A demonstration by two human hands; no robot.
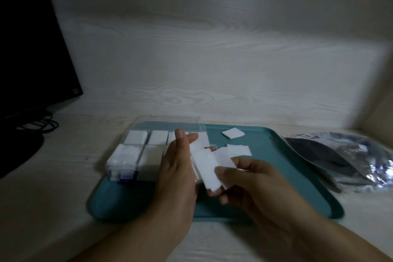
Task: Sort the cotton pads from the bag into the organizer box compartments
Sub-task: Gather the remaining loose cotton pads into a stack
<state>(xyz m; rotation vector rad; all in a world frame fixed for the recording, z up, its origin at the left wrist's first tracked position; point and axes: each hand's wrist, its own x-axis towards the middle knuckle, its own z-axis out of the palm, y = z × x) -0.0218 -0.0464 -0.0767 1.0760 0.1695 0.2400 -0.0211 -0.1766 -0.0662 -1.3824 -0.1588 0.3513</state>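
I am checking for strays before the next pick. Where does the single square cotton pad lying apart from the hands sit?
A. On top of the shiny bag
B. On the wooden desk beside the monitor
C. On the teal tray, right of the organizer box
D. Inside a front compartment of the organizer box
C: the lone cotton pad lies flat on the teal tray, right of the organizer box.

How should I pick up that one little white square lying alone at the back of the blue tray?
Pinch the lone cotton pad by its near corner, coming from above. It lies flat and thin on the tray, apart from the other pads, so fingertips probably need to catch an edge and lift.
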